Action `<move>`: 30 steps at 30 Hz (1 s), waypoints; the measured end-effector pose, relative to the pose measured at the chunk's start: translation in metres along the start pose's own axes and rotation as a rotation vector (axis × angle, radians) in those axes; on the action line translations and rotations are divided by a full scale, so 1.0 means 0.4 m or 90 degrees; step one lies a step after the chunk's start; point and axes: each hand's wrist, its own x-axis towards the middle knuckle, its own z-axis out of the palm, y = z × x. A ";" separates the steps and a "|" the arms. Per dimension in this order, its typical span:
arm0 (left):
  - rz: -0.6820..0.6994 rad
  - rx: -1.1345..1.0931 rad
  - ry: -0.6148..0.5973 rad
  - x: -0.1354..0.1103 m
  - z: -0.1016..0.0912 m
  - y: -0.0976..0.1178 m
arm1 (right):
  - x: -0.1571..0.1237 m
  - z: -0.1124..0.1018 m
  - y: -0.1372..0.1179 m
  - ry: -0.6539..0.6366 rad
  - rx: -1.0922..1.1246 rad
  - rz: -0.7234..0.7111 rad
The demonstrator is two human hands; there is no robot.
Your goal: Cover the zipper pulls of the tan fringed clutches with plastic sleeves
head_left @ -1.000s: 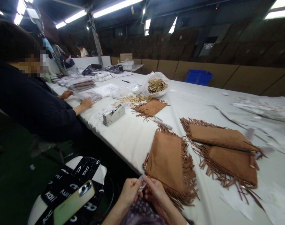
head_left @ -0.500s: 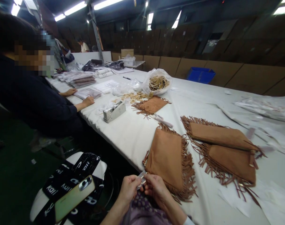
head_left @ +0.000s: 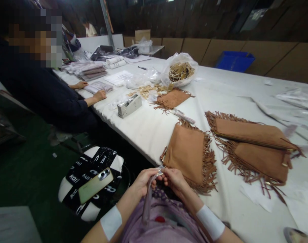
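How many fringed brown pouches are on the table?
4: a near pouch beside the right hand; an upper pouch overlapping a lower pouch on the right; and a far pouch near the tape dispenser. More could be hidden underneath.

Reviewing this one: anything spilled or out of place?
Possibly: small tan pieces lie scattered on the white-covered table, outside the open, clear plastic bag that holds similar ones, so they look spilled, though that may be deliberate.

Tan pouch (head_left: 186, 152), white tabletop (head_left: 149, 133)
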 end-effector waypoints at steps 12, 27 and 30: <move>0.076 0.081 0.062 0.007 0.004 0.019 | 0.023 0.006 -0.006 0.026 0.043 0.060; 0.582 0.653 0.086 -0.034 0.021 -0.047 | -0.004 -0.049 -0.031 -0.041 0.146 0.130; 0.614 0.817 0.092 -0.034 0.010 -0.041 | -0.014 -0.055 -0.049 -0.059 0.197 0.149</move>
